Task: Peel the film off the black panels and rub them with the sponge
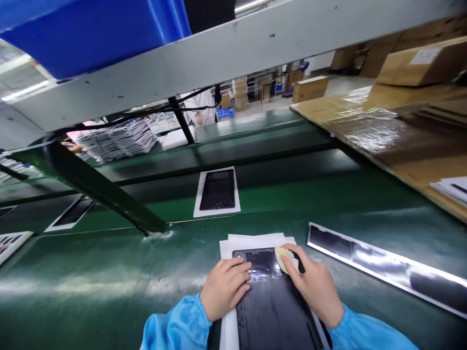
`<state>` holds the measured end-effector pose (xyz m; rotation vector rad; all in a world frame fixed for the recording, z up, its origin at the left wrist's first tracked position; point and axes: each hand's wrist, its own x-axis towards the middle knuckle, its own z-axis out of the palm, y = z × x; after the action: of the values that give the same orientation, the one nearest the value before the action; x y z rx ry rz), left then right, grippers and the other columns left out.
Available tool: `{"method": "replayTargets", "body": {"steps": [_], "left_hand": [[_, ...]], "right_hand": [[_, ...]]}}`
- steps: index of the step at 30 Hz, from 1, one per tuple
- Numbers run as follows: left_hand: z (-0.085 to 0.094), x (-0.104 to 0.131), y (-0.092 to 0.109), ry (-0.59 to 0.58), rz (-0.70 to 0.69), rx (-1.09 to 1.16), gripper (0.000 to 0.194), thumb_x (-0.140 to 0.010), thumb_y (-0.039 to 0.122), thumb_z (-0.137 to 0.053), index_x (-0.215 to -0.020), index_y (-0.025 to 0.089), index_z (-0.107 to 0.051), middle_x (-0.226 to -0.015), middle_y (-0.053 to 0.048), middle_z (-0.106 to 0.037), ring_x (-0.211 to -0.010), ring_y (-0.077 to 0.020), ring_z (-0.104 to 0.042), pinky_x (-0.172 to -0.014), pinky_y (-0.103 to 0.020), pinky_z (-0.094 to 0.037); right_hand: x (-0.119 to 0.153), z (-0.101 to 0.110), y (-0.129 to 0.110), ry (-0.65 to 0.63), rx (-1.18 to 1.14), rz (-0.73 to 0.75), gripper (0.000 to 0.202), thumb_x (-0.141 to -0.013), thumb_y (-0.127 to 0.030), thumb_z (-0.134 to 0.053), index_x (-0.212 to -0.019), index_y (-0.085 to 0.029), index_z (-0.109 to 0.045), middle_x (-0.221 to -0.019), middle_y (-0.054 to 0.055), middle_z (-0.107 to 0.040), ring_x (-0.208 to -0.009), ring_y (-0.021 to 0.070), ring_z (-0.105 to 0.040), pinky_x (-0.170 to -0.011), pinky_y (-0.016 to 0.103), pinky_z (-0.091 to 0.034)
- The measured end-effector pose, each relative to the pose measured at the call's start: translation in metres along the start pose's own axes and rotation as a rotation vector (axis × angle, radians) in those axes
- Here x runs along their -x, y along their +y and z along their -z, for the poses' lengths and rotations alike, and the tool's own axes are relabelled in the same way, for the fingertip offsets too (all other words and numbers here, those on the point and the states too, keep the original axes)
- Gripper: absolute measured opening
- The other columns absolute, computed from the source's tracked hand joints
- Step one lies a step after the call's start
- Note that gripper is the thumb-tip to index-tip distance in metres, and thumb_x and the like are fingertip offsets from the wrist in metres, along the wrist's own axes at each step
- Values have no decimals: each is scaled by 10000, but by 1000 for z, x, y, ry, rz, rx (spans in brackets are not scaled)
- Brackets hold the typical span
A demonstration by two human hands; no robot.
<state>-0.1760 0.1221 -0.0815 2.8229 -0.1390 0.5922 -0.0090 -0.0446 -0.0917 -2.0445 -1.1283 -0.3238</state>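
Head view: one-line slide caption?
Left hand steadies a black panel on white paper while the right hand presses a pale pad to it.

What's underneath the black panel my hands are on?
White paper sheets lie under the black panel, showing past its top and left edges. What lies beneath the panel's middle is covered.
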Motion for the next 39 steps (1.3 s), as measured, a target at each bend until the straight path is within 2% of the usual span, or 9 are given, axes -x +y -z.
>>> {"method": "replayTargets", "body": {"steps": [7, 13, 17, 22, 26, 30, 32, 36, 39], "left_hand": [[0, 0, -1, -9, -14, 4, 267, -1013, 265, -378, -1012, 170, -627, -1114, -87, -675, -1085, -233, -589, -828, -371, -525], [2, -1, -1, -13, -19, 15, 265, -1010, 255, -379, -1016, 174, -631, -1101, -88, -679, -1092, -229, -588, -835, -361, -529], [2, -1, -1, -14, -5, 28, 259, -1009, 251, -381, -1020, 177, -629, -1105, -85, -677, -1097, -226, -586, -859, -363, -521], [1, -2, -1, -7, -9, 56, 250, -1015, 251, -376, -1027, 176, -614, -1132, -68, -670, -1101, -231, -580, -852, -376, -519], [1, -1, -1, -6, -4, 54, 258, -1013, 242, -376, -1021, 173, -624, -1121, -74, -672, -1106, -224, -579, -858, -371, -525], [1, -1, -2, -13, -5, 45, 274, -1012, 247, -374, -1012, 172, -638, -1105, -90, -677, -1112, -221, -580, -868, -360, -532], [1, -1, -2, -16, -6, 43, 278, -1012, 250, -372, -1010, 174, -639, -1104, -89, -678, -1107, -224, -584, -863, -362, -537], [1, -2, -1, -12, -11, 20, 285, -1009, 247, -367, -1022, 185, -645, -1114, -85, -675, -1092, -227, -594, -843, -366, -556], [-3, 2, -3, 14, -14, -1, 274, -987, 237, -392, -1002, 219, -666, -1132, -59, -671, -1085, -232, -604, -823, -367, -582]], "right_hand": [[7, -5, -9, -79, -78, 49, 427, -1067, -397, -266, -1057, -174, -630, -834, 60, -711, -622, 184, -678, -548, 248, -480], [4, 1, -1, -45, -88, -128, 324, -1015, -401, -371, -1042, -204, -626, -753, 17, -695, -598, 196, -670, -504, 246, -466], [5, -2, -6, -97, -152, -16, 311, -1013, -340, -363, -1044, -200, -638, -840, 50, -707, -637, 187, -675, -565, 240, -487], [6, 3, -3, -66, -110, -134, 325, -1009, -389, -371, -1046, -194, -629, -788, 33, -701, -545, 181, -648, -504, 244, -458], [9, 6, -3, -109, -126, -23, 345, -1038, -365, -335, -1044, -187, -631, -845, 49, -706, -644, 187, -675, -574, 248, -482], [8, 7, -1, -54, -40, -68, 353, -1032, -392, -351, -1041, -183, -636, -724, 31, -683, -531, 185, -639, -495, 251, -444], [7, 3, -5, -51, -66, -63, 351, -1039, -389, -345, -1044, -184, -630, -727, 29, -683, -534, 180, -641, -501, 246, -448], [5, -7, -18, -111, -121, 58, 380, -1062, -362, -290, -1048, -195, -631, -752, 40, -685, -604, 186, -658, -555, 247, -462], [3, -6, -16, -123, -90, -5, 367, -1053, -344, -283, -1044, -195, -619, -722, 32, -673, -609, 190, -657, -547, 246, -442]]}}
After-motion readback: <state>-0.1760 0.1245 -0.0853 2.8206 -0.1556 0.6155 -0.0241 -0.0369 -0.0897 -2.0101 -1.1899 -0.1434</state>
